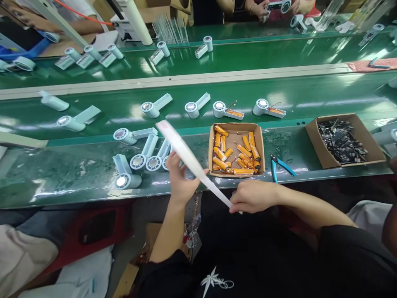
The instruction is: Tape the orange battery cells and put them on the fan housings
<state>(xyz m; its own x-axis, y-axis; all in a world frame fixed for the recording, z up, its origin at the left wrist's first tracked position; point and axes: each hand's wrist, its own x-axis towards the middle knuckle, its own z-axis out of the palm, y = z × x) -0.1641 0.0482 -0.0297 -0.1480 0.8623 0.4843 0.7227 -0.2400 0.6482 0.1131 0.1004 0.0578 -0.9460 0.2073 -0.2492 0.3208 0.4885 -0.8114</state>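
Observation:
A thin white sheet (pixel 189 159), seen nearly edge-on, slants between my two hands above the bench's front edge. My left hand (pixel 182 182) is closed around its left part, thumb against the near side. Lower down, my right hand (pixel 252 196) pinches the sheet's near end. Just beyond my hands sits a cardboard tray (pixel 237 174) of orange battery cells (pixel 246 142) with thin wires. Left of the sheet, several pale-blue handheld fan housings (pixel 138 161) lie on the bench. Blue-handled cutters (pixel 281 165) rest right of the tray.
A cardboard box (pixel 325 155) of small black parts stands at the right. More fan housings lie on the green conveyor belt (pixel 124 107); two there, including one fan housing (pixel 262 106), hold orange cells. Across the line, a co-worker's hands (pixel 263 9) hold a fan. People sit on either side.

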